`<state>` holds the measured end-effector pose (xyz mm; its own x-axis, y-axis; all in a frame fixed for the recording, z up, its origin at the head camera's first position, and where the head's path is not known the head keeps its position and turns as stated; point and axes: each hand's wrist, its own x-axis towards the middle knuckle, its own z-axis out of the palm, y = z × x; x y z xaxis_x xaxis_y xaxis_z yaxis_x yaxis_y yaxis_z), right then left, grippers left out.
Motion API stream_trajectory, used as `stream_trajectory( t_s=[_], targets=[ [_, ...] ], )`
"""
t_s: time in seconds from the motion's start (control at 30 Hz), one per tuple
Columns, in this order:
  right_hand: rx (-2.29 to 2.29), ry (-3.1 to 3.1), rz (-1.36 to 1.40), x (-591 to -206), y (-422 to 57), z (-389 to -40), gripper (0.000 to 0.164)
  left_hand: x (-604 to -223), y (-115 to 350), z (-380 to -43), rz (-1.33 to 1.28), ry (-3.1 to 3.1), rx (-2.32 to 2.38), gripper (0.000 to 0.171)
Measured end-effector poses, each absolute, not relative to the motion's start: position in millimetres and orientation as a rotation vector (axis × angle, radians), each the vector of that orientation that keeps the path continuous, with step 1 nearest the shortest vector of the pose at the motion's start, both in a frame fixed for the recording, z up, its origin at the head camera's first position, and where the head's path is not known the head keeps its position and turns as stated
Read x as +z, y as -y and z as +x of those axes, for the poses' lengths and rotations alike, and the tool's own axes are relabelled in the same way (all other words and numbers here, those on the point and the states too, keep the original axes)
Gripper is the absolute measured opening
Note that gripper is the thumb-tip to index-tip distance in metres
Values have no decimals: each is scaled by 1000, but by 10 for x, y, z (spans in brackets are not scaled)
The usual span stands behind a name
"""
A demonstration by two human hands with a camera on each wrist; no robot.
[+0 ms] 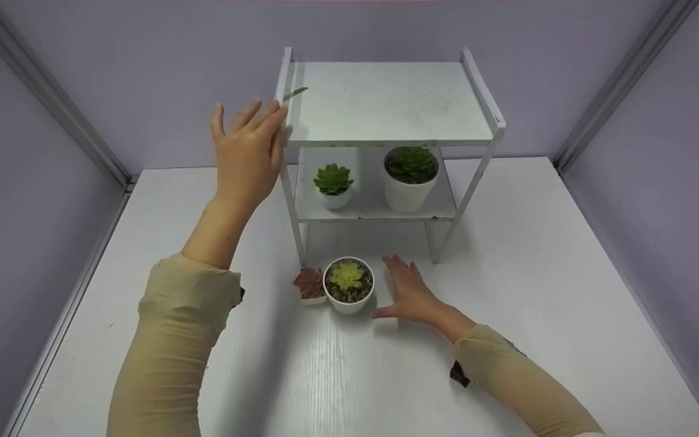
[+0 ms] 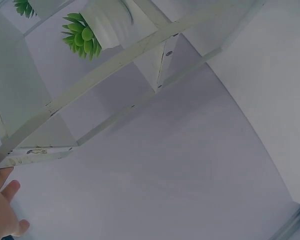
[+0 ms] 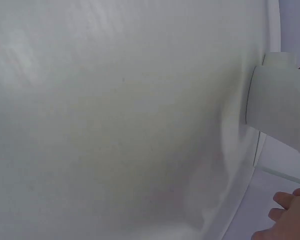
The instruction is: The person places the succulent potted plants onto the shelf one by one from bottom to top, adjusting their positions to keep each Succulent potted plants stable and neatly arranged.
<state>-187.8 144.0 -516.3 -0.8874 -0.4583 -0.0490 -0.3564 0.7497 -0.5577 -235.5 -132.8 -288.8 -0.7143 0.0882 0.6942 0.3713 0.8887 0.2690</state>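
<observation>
My left hand (image 1: 247, 155) is at the left side of a white two-tier shelf (image 1: 386, 103), its fingers spread and fingertips right at the upper rail. In the left wrist view, fingers (image 2: 1, 176) meet a corner of the frame. Low over the table, my right hand (image 1: 413, 294) has thumb and fingers spread apart, just right of a white pot (image 1: 348, 306) holding a yellow-green succulent (image 1: 347, 275). A small reddish succulent (image 1: 309, 282) in a white pot stands against that pot's left side. The right wrist view shows the larger pot (image 3: 280, 107) sideways, above my fingers.
On the shelf's lower tier stand a small potted green succulent (image 1: 333, 179) and a larger white pot (image 1: 410, 195) with a dark green succulent. A dark mark (image 1: 295, 93) shows on the top tier. Pale walls (image 1: 161, 79) enclose the white table (image 1: 543, 261).
</observation>
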Motion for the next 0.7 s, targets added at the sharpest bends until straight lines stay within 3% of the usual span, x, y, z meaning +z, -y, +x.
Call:
stream_trajectory(
  t_s=[0.7],
  targets=[
    [-1007,-2622,-700,-5361,-1220,-2010,107,-2906,1331,-2369,-333,2324,-511,30]
  ],
)
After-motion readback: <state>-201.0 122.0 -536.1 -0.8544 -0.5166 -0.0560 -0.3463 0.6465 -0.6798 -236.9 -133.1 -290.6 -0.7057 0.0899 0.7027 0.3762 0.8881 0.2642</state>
